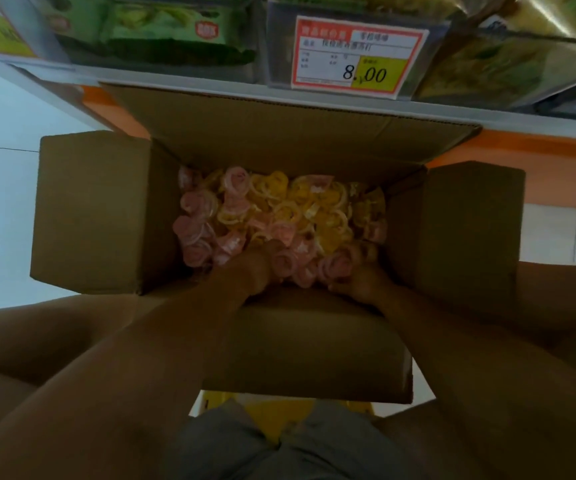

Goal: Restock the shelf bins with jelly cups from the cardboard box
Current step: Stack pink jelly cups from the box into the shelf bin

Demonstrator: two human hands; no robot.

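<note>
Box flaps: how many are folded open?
4. Far flap stands toward the shelf, left flap and right flap spread sideways, near flap folds toward the camera. None seems hidden.

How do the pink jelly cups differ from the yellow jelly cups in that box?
Colour: the pink jelly cups are pale pink, the yellow jelly cups clear yellow. Place: pink ones lie mostly along the left and near side of the cardboard box, yellow ones in the middle and far right. Contact: the left hand and right hand grip pink cups, not yellow ones. Both are small cups heaped loose.
</note>
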